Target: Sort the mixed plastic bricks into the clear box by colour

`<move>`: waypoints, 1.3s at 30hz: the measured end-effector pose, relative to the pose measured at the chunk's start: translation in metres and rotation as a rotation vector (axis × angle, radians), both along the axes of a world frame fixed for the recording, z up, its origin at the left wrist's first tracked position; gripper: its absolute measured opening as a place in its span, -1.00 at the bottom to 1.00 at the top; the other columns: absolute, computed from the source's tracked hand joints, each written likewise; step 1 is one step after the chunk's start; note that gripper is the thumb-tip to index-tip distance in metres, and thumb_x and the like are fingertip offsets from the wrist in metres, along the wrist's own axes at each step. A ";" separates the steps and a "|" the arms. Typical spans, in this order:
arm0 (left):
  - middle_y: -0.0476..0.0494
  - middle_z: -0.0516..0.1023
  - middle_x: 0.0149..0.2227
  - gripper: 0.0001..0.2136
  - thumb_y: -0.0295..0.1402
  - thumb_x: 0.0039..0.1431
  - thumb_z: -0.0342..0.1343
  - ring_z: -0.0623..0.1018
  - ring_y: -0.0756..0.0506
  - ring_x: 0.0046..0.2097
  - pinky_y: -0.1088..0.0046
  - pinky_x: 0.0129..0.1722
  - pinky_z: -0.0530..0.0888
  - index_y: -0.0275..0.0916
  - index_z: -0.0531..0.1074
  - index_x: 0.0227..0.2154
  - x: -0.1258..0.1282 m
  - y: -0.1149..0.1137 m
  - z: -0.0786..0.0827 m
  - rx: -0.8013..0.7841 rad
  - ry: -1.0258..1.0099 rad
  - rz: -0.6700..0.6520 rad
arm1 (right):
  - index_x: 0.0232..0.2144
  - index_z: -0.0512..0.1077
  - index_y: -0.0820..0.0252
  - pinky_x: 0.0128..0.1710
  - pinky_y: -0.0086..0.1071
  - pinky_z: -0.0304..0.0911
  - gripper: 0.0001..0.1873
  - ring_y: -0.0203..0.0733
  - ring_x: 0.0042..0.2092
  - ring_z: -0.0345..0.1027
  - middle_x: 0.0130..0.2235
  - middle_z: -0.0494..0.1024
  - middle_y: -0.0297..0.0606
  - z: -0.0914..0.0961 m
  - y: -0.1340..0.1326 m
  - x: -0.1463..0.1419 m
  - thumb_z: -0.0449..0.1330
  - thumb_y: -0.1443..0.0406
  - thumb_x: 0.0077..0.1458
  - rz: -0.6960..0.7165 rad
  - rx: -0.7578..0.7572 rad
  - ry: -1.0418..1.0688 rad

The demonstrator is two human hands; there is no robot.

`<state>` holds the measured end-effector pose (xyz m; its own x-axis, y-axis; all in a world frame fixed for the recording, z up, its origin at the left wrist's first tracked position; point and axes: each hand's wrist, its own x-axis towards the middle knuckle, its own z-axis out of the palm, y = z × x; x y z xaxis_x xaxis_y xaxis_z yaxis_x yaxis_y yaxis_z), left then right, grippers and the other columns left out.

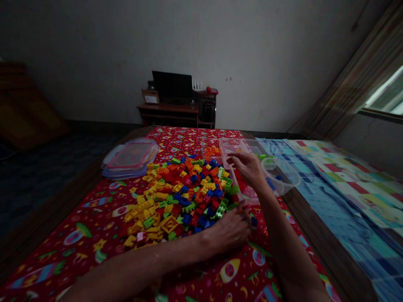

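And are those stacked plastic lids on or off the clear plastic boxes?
Off: the lids lie left of the colourful plastic block pile; the boxes stand behind and right.

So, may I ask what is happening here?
A person is busy with toy blocks piled on a red cloth. The left hand is low beside the pile; the right hand is at the clear boxes, which hold some blocks. Whether either hand holds a block is unclear. Lids are stacked left of the pile.
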<state>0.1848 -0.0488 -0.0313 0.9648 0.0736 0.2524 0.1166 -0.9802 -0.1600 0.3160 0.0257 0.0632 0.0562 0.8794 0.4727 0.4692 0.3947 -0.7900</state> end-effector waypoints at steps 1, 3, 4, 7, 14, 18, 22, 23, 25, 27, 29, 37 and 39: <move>-0.14 0.51 -0.21 -0.86 -0.44 0.23 -0.02 0.43 -0.15 -0.04 0.11 0.24 0.09 -0.28 0.42 -0.23 -0.002 0.005 -0.001 0.026 -0.003 0.035 | -0.24 0.54 0.26 -0.30 -0.36 0.39 -0.70 -0.22 -0.31 0.51 -0.34 0.62 -0.20 0.000 0.000 0.000 0.05 0.30 0.08 -0.008 -0.002 -0.003; -0.12 0.50 -0.24 -0.85 -0.47 0.24 -0.05 0.43 -0.14 -0.08 0.07 0.26 0.04 -0.26 0.41 -0.24 -0.010 0.012 0.001 0.066 -0.007 0.074 | -0.26 0.54 0.24 -0.30 -0.37 0.39 -0.71 -0.23 -0.32 0.51 -0.33 0.63 -0.21 0.000 -0.001 -0.002 0.05 0.31 0.07 -0.028 -0.009 -0.010; -0.10 0.49 -0.26 -0.85 -0.47 0.24 -0.06 0.43 -0.13 -0.11 0.07 0.27 0.03 -0.25 0.41 -0.25 -0.015 0.014 0.004 0.080 -0.005 0.087 | -0.26 0.54 0.23 -0.29 -0.37 0.39 -0.71 -0.23 -0.32 0.51 -0.33 0.63 -0.22 0.001 -0.001 -0.002 0.05 0.32 0.06 -0.035 -0.015 -0.015; -0.07 0.46 -0.32 -0.88 -0.46 0.22 -0.03 0.42 -0.11 -0.17 0.07 0.28 0.03 -0.24 0.41 -0.33 -0.031 0.018 0.016 0.103 0.014 0.126 | -0.27 0.55 0.21 -0.28 -0.36 0.40 -0.72 -0.23 -0.32 0.51 -0.34 0.63 -0.23 0.002 -0.002 -0.005 0.06 0.32 0.05 -0.040 -0.035 -0.027; -0.09 0.45 -0.27 -0.84 -0.29 0.23 0.01 0.39 -0.14 -0.01 0.07 0.28 0.06 -0.23 0.42 -0.37 -0.048 0.037 0.049 0.080 -0.043 0.210 | -0.27 0.55 0.20 -0.26 -0.36 0.40 -0.73 -0.21 -0.30 0.52 -0.36 0.63 -0.24 0.002 -0.004 -0.006 0.07 0.34 0.05 -0.039 -0.039 -0.053; -0.15 0.46 -0.19 -0.83 -0.37 0.26 -0.04 0.41 -0.14 -0.01 0.06 0.22 0.15 -0.26 0.44 -0.35 -0.063 0.066 0.065 0.135 -0.095 0.333 | -0.26 0.55 0.22 -0.28 -0.37 0.39 -0.72 -0.20 -0.30 0.52 -0.34 0.63 -0.21 0.001 -0.004 -0.004 0.06 0.32 0.05 -0.039 -0.029 -0.029; -0.15 0.47 -0.25 -0.82 -0.36 0.26 -0.03 0.43 -0.15 -0.05 0.10 0.14 0.26 -0.28 0.43 -0.38 -0.079 0.095 0.072 0.089 -0.123 0.442 | -0.27 0.55 0.25 -0.28 -0.36 0.38 -0.71 -0.20 -0.30 0.52 -0.34 0.63 -0.18 0.001 -0.005 -0.003 0.06 0.32 0.05 -0.036 -0.013 -0.040; -0.16 0.47 -0.26 -0.81 -0.36 0.27 -0.04 0.43 -0.15 -0.05 0.11 0.13 0.28 -0.28 0.43 -0.38 -0.081 0.097 0.073 0.070 -0.141 0.455 | -0.26 0.55 0.24 -0.28 -0.36 0.38 -0.71 -0.20 -0.30 0.52 -0.34 0.63 -0.19 0.002 -0.005 -0.002 0.06 0.31 0.05 -0.037 -0.008 -0.046; -0.17 0.47 -0.25 -0.79 -0.38 0.29 -0.07 0.43 -0.14 -0.07 0.14 0.11 0.30 -0.29 0.43 -0.37 -0.076 0.093 0.074 0.040 -0.185 0.450 | -0.26 0.55 0.22 -0.27 -0.35 0.38 -0.71 -0.21 -0.31 0.51 -0.34 0.63 -0.21 0.002 -0.004 -0.001 0.06 0.30 0.06 -0.046 -0.001 -0.057; -0.18 0.47 -0.24 -0.78 -0.40 0.30 -0.11 0.44 -0.13 -0.10 0.18 0.08 0.31 -0.29 0.42 -0.36 -0.062 0.078 0.072 0.014 -0.209 0.381 | -0.25 0.55 0.21 -0.29 -0.35 0.39 -0.70 -0.21 -0.32 0.51 -0.35 0.63 -0.22 0.003 -0.004 0.000 0.05 0.29 0.07 -0.054 0.008 -0.049; -0.18 0.48 -0.24 -0.81 -0.40 0.29 -0.09 0.44 -0.12 -0.10 0.27 0.00 0.37 -0.28 0.42 -0.33 -0.040 0.058 0.065 -0.044 -0.167 0.228 | -0.24 0.55 0.22 -0.31 -0.36 0.40 -0.70 -0.22 -0.34 0.51 -0.37 0.62 -0.23 0.006 -0.006 0.001 0.05 0.29 0.07 -0.071 0.031 -0.021; -0.22 0.41 0.06 -0.75 -0.47 0.24 -0.04 0.38 -0.13 0.05 0.32 0.06 0.32 -0.25 0.37 -0.05 0.034 0.007 0.005 -0.057 -0.062 -0.135 | -0.21 0.53 0.20 -0.30 -0.37 0.40 -0.72 -0.26 -0.36 0.50 -0.38 0.61 -0.25 0.030 -0.028 0.006 0.06 0.28 0.12 -0.174 0.191 -0.018; -0.22 0.42 0.04 -0.75 -0.47 0.24 -0.05 0.41 -0.13 0.00 0.32 0.00 0.35 -0.27 0.37 -0.04 0.041 0.005 -0.008 -0.054 -0.052 -0.137 | -0.21 0.54 0.19 -0.31 -0.37 0.40 -0.72 -0.26 -0.37 0.49 -0.38 0.61 -0.25 0.033 -0.031 0.006 0.06 0.28 0.12 -0.180 0.202 -0.016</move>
